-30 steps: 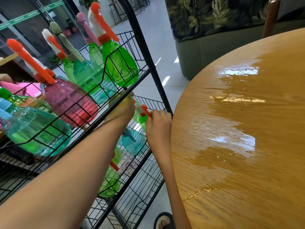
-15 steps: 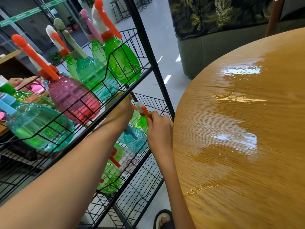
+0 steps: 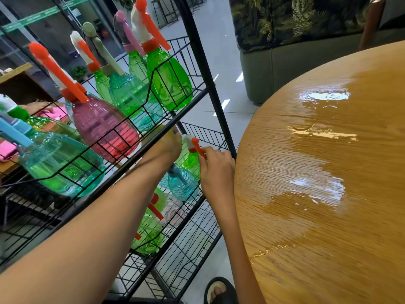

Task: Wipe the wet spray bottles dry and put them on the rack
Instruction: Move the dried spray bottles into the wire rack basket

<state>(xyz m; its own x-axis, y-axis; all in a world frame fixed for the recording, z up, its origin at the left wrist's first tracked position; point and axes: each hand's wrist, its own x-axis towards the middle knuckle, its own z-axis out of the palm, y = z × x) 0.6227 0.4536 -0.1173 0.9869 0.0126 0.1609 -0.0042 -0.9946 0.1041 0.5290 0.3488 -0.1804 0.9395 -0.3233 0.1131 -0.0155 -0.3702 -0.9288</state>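
Observation:
A small green spray bottle [image 3: 189, 160] with a white and orange sprayer stands at the front right corner of the black wire rack's [image 3: 209, 88] middle shelf. My right hand [image 3: 217, 172] pinches its orange trigger. My left hand [image 3: 167, 147] reaches in under the top shelf's front rail, right beside the bottle, and is closed on a yellowish cloth [image 3: 157, 131]; its fingers are partly hidden. A teal bottle [image 3: 180, 186] lies just below the green one. Several green, teal and pink bottles [image 3: 103, 128] fill the top shelf.
The round wooden table [image 3: 328, 227] on my right carries wet patches [image 3: 317, 187] and touches the rack's post. Another green bottle [image 3: 149, 234] sits lower on the rack. A pink cloth [image 3: 7, 150] lies behind at far left. My sandalled foot [image 3: 219, 290] is below.
Both hands have stayed at the small green bottle on the middle shelf. My view has shifted slightly; nothing was picked up or released.

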